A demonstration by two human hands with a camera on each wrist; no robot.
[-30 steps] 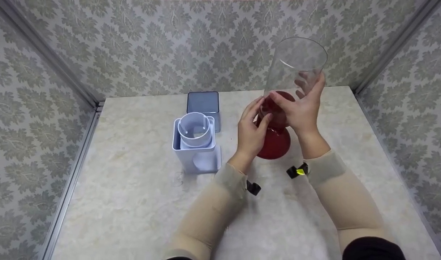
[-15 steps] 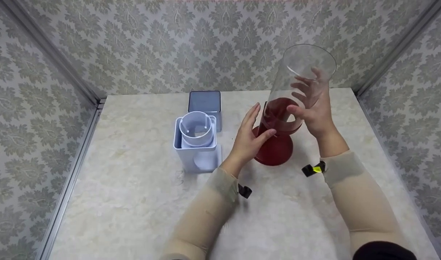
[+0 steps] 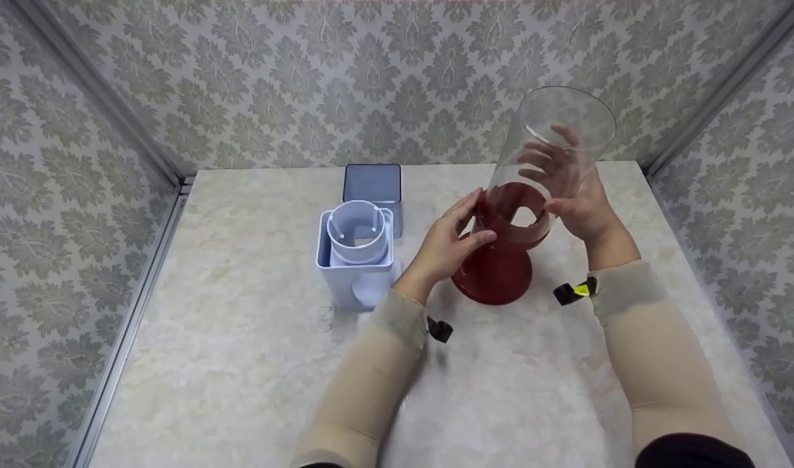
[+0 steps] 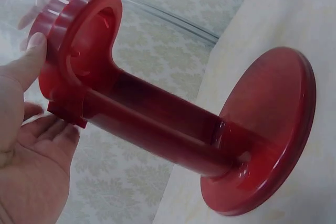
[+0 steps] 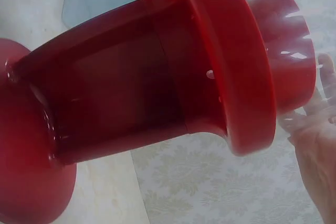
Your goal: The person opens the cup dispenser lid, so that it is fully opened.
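1. Glass or clear plastic — we cannot tell which — forms the tall clear cylinder (image 3: 512, 166), held at the top of the red stand (image 3: 494, 270) on the right half of the desk (image 3: 227, 292).
2. We see the left grip (image 3: 442, 244) clamped on the stand's top, thumb in front; the right grip (image 3: 582, 198) curls round the cylinder, how firmly we cannot tell.
3. Should the right grip slacken, we judge the cylinder could slip or topple, for its smooth wall gives the fingers little purchase and most of its length rises above the stand.
4. A sideways push up there could rock the base (image 4: 262, 124), since the weight sits high; a crooked pull or press could jam the joint.
5. From the right wrist we see a narrower neck (image 5: 286, 45) beyond the collar (image 5: 247, 87), seemingly inside the clear wall — the head view leaves that vague.
6. From the left wrist we find fingers beside a small tab (image 4: 66, 113), out of sight from above.
7. Only the head view gives us the cylinder's open rim and the white holder (image 3: 341, 283) in front of the blue-grey box (image 3: 372, 185).
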